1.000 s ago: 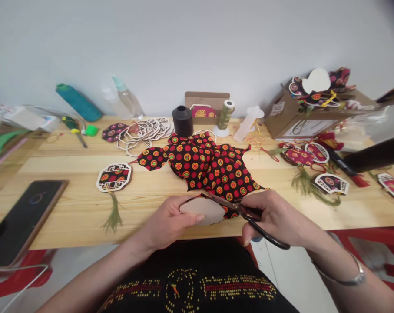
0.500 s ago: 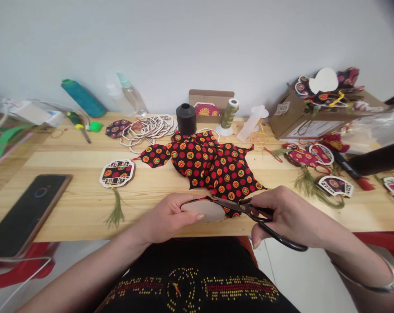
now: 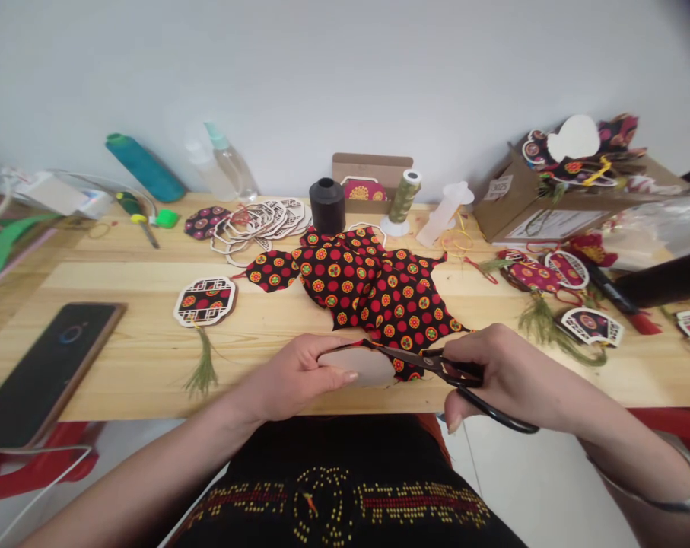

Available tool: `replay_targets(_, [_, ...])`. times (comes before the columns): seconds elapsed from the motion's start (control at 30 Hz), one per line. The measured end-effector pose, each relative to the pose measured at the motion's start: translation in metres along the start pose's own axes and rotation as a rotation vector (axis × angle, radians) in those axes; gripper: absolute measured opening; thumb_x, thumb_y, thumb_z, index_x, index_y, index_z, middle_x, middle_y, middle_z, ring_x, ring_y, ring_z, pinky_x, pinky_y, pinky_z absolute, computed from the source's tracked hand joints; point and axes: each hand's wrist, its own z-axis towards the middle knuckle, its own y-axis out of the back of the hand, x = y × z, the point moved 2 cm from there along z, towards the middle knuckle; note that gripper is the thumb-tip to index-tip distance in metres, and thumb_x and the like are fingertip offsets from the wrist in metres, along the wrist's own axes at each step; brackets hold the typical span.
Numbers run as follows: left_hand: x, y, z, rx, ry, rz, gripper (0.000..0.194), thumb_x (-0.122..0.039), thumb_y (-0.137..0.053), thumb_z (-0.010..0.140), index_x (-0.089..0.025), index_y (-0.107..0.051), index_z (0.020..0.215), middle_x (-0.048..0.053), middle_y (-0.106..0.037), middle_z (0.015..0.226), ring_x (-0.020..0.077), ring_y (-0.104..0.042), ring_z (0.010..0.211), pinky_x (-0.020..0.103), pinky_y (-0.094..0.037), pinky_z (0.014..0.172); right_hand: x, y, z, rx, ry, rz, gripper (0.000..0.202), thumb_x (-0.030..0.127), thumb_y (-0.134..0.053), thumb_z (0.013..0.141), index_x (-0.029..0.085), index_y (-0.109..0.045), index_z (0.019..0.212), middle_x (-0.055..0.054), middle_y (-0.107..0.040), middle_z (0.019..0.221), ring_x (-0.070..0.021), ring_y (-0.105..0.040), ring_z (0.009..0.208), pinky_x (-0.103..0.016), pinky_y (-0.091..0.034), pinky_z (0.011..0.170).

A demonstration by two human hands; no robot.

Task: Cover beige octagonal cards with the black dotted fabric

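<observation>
My left hand (image 3: 299, 377) pinches a grey oval card piece (image 3: 361, 366) at its left end, with a strip of patterned fabric along the card's upper edge. In my right hand (image 3: 507, 377) are black-handled scissors (image 3: 436, 367), their blades pointing left along the card's top edge and against the fabric. The black fabric with red dots and flowers (image 3: 345, 281) lies crumpled on the table just beyond the card, part of it showing at the card's right end. My fingers partly hide the scissor handles.
Behind the fabric stand a black thread cone (image 3: 327, 205) and a green spool (image 3: 406, 199). A phone (image 3: 48, 373) and a tasselled ornament (image 3: 205, 301) lie left. A cardboard box (image 3: 555, 202) full of ornaments is at the back right, near more ornaments and a black cylinder (image 3: 664, 278).
My right hand and the scissors have shifted very slightly to the right. My left hand keeps the same hold on the card.
</observation>
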Motion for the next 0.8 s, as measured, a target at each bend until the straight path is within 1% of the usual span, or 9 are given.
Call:
replay_targets(0.07, [0.0006,-0.0001,0.0002,0.006,-0.002,-0.013,0.037,-0.019,-0.066,0.080,-0.026,-0.065,0.117,0.000,-0.072,0.114,0.0157,-0.066,0.098,0.030,-0.047,0.090,-0.0014,-0.0007,0.0001,0.020,-0.018,-0.019,0.041,0.052,-0.076,0.066,0.017,-0.055,0.061,0.008,-0.046,0.051,-0.0078,-0.031,0.051,-0.021,-0.025,0.042])
replay_targets(0.17, [0.0013,-0.0001,-0.0002,0.016,0.002,-0.025,0.035,-0.018,-0.066,0.080,-0.026,-0.067,0.114,0.000,-0.073,0.112,0.0163,-0.066,0.097,0.031,-0.047,0.089,-0.0035,-0.0026,0.0001,0.072,-0.046,-0.024,0.040,0.050,-0.077,0.065,0.018,-0.053,0.062,0.008,-0.046,0.052,-0.0081,-0.032,0.051,-0.022,-0.025,0.043])
replay_targets(0.33, [0.0021,-0.0013,-0.0015,-0.007,0.051,-0.014,0.029,-0.021,-0.067,0.079,-0.023,-0.070,0.108,0.002,-0.075,0.105,0.0177,-0.067,0.092,0.032,-0.049,0.085,-0.0024,-0.0034,0.0008,0.043,-0.004,-0.044,0.044,0.052,-0.078,0.063,0.018,-0.049,0.061,0.007,-0.047,0.055,-0.0084,-0.034,0.052,-0.022,-0.025,0.044])
replay_targets(0.43, [0.0032,-0.0028,-0.0016,-0.014,0.059,-0.029,0.031,-0.021,-0.068,0.077,-0.024,-0.070,0.108,0.002,-0.075,0.103,0.0182,-0.067,0.093,0.033,-0.049,0.086,-0.0003,-0.0045,0.0024,0.033,0.035,-0.036,0.042,0.050,-0.076,0.066,0.018,-0.049,0.061,0.006,-0.050,0.056,-0.0087,-0.035,0.053,-0.023,-0.026,0.045])
replay_targets(0.57, [0.0062,-0.0046,-0.0016,0.006,0.069,-0.041,0.030,-0.022,-0.068,0.078,-0.024,-0.070,0.107,0.003,-0.075,0.103,0.0179,-0.067,0.089,0.032,-0.049,0.082,0.0014,-0.0066,0.0047,0.031,0.061,-0.016,0.039,0.048,-0.073,0.071,0.018,-0.049,0.062,0.005,-0.054,0.059,-0.0091,-0.036,0.054,-0.023,-0.027,0.048])
replay_targets(0.67, [0.0071,-0.0060,-0.0018,0.018,0.074,-0.062,0.027,-0.023,-0.068,0.078,-0.025,-0.072,0.105,0.002,-0.075,0.101,0.0166,-0.067,0.086,0.029,-0.049,0.080,0.0018,-0.0076,0.0045,0.024,0.066,-0.011,0.040,0.047,-0.071,0.073,0.018,-0.047,0.061,0.004,-0.053,0.058,-0.0093,-0.036,0.054,-0.024,-0.027,0.048])
replay_targets(0.8, [0.0046,-0.0074,-0.0014,0.025,0.064,-0.062,0.026,-0.021,-0.068,0.078,-0.025,-0.072,0.103,0.001,-0.076,0.099,0.0149,-0.067,0.083,0.027,-0.049,0.078,0.0018,-0.0080,0.0026,0.020,0.042,0.015,0.033,0.040,-0.067,0.078,0.018,-0.048,0.061,0.004,-0.053,0.055,-0.0092,-0.036,0.053,-0.024,-0.026,0.047])
